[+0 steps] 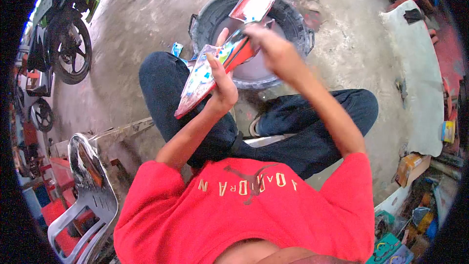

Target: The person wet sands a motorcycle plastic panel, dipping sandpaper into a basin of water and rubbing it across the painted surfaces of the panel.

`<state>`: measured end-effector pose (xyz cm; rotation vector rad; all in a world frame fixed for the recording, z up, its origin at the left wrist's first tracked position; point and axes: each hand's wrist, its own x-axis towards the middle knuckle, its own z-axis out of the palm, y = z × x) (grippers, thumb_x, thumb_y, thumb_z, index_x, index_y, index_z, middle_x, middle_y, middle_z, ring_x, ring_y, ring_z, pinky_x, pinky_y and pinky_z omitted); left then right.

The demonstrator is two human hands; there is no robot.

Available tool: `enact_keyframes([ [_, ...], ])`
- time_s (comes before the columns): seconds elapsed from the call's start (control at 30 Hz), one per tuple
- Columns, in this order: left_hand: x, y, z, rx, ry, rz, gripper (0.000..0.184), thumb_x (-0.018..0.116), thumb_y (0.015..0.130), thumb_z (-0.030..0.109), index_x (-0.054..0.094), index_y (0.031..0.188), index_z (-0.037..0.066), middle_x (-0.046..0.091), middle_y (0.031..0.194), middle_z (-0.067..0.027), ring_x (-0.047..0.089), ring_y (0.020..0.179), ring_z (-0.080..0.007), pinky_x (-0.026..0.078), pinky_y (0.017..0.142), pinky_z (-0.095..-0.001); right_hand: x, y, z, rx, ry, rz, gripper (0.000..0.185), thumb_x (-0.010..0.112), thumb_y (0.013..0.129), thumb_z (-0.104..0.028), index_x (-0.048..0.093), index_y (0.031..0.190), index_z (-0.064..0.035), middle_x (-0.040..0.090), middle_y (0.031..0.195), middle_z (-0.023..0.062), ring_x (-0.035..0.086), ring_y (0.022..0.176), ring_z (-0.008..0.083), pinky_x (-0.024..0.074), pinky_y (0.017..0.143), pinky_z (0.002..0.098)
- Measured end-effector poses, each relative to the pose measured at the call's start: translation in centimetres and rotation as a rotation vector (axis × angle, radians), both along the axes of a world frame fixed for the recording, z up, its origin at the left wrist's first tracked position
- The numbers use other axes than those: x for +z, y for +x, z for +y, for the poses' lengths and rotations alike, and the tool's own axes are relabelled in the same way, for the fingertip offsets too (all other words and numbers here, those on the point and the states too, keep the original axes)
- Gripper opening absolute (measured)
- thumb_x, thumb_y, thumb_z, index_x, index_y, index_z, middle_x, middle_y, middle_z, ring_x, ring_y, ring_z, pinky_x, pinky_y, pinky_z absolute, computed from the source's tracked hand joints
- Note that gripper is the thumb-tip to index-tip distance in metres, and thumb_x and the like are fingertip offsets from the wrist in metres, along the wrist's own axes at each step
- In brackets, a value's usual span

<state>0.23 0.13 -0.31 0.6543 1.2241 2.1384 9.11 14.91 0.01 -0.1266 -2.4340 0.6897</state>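
My left hand point(223, 87) grips a long motorcycle body panel point(200, 76) from below, with the thumb lying on its face. The panel is red and white with blue and yellow patches, and it slants up over a black tub point(200, 29) of cloudy water. Its wide white and red end point(256, 2) reaches above the tub's far side. Against the middle of the panel, my right hand point(273, 49) is closed and blurred by motion. Whatever sits under its fingers is hidden.
A blue and white scrap point(177, 49) lies by my left knee. A motorcycle wheel point(71, 46) stands at the left, above a grey plastic chair point(90, 200). Along the right are a pale panel point(415, 78), a cardboard box point(413, 166) and piled clutter.
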Motion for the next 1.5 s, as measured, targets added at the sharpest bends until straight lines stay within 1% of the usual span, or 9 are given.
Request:
enact_keyframes([
  [0.33, 1.7, 0.4, 0.0, 0.040, -0.024, -0.030, 0.103, 0.025, 0.092, 0.080, 0.029, 0.150, -0.005, 0.056, 0.135, -0.0188, 0.058, 0.121, -0.0274, 0.047, 0.103, -0.0410, 0.0, -0.5, 0.3, -0.065, 0.070, 0.019, 0.039, 0.050, 0.089, 0.002, 0.059, 0.127, 0.0011, 0.063, 0.128, 0.0195, 0.061, 0.120, 0.0349, 0.0494, 0.102, 0.0405],
  [0.47, 0.7, -0.2, -0.4, 0.010, -0.044, 0.052, 0.101, 0.024, 0.092, 0.080, 0.032, 0.149, -0.002, 0.059, 0.130, -0.0194, 0.061, 0.117, -0.0272, 0.048, 0.100, -0.0408, 2.4, 0.8, -6.2, 0.248, 0.090, 0.182, 0.043, 0.054, 0.087, -0.006, 0.059, 0.129, -0.0040, 0.062, 0.130, 0.0186, 0.060, 0.122, 0.0338, 0.0460, 0.107, 0.0424],
  [0.6, 0.2, 0.1, 0.2, 0.029, -0.022, -0.114, 0.099, 0.022, 0.093, 0.079, 0.033, 0.149, -0.001, 0.062, 0.125, -0.0171, 0.061, 0.114, -0.0258, 0.047, 0.100, -0.0401, -1.2, -0.8, 0.6, -0.091, -0.004, 0.092, 0.041, 0.051, 0.088, 0.004, 0.060, 0.127, -0.0057, 0.063, 0.128, 0.0180, 0.066, 0.113, 0.0317, 0.0538, 0.094, 0.0378],
  [0.8, -0.5, -0.8, -0.3, -0.048, -0.092, 0.151, 0.073, 0.044, 0.101, 0.047, 0.025, 0.153, 0.000, 0.052, 0.137, -0.0128, 0.054, 0.124, -0.0228, 0.039, 0.108, -0.0370, 1.5, 0.1, -3.0, 0.109, 0.077, 0.149, 0.039, 0.058, 0.087, -0.002, 0.060, 0.127, -0.0032, 0.064, 0.128, 0.0153, 0.060, 0.121, 0.0347, 0.0473, 0.104, 0.0416],
  [0.97, 0.2, -0.4, -0.9, -0.115, -0.089, 0.231, 0.065, 0.055, 0.091, 0.012, 0.032, 0.149, -0.005, 0.058, 0.132, -0.0181, 0.053, 0.122, -0.0254, 0.033, 0.112, -0.0375, 0.5, -0.7, 2.3, -0.067, -0.202, -0.014, 0.032, 0.054, 0.094, -0.005, 0.062, 0.125, -0.0080, 0.068, 0.116, 0.0186, 0.070, 0.099, 0.0336, 0.0561, 0.082, 0.0425],
  [1.03, -0.2, -1.3, -0.9, 0.000, -0.295, 0.849, 0.071, 0.060, 0.090, 0.011, 0.027, 0.151, -0.004, 0.057, 0.134, -0.0162, 0.053, 0.123, -0.0241, 0.033, 0.113, -0.0360, 2.1, -0.3, 3.0, -0.142, -0.195, -0.196, 0.031, 0.052, 0.096, -0.008, 0.062, 0.125, -0.0058, 0.068, 0.115, 0.0195, 0.068, 0.102, 0.0342, 0.0553, 0.085, 0.0431],
  [1.2, -1.6, -1.9, 0.6, 0.181, -0.350, 1.219, 0.039, 0.060, 0.092, 0.013, 0.058, 0.129, 0.002, 0.068, 0.111, -0.0116, 0.060, 0.111, -0.0244, 0.027, 0.118, -0.0473, 5.4, 0.5, -4.3, 0.229, -0.001, -0.067, 0.038, 0.056, 0.089, -0.003, 0.061, 0.127, -0.0066, 0.060, 0.134, 0.0168, 0.059, 0.123, 0.0330, 0.0480, 0.102, 0.0404],
  [1.3, -3.0, -0.8, 0.2, -0.066, -0.263, 0.561, 0.069, 0.060, 0.098, 0.019, 0.022, 0.153, 0.005, 0.065, 0.121, -0.0075, 0.060, 0.114, -0.0172, 0.036, 0.114, -0.0383, 7.5, 1.2, -6.9, 0.335, -0.001, -0.085, 0.040, 0.055, 0.089, -0.002, 0.059, 0.129, -0.0063, 0.062, 0.131, 0.0159, 0.056, 0.127, 0.0331, 0.0442, 0.107, 0.0437],
  [1.5, -3.1, -1.3, -0.1, 0.141, -0.269, 1.143, 0.066, 0.057, 0.100, 0.022, 0.023, 0.154, 0.007, 0.066, 0.121, -0.0077, 0.061, 0.113, -0.0144, 0.039, 0.111, -0.0343, 5.3, -0.1, -5.5, 0.118, 0.122, -0.074, 0.047, 0.061, 0.081, -0.004, 0.058, 0.129, -0.0038, 0.062, 0.128, 0.0182, 0.060, 0.121, 0.0334, 0.0480, 0.103, 0.0432],
])
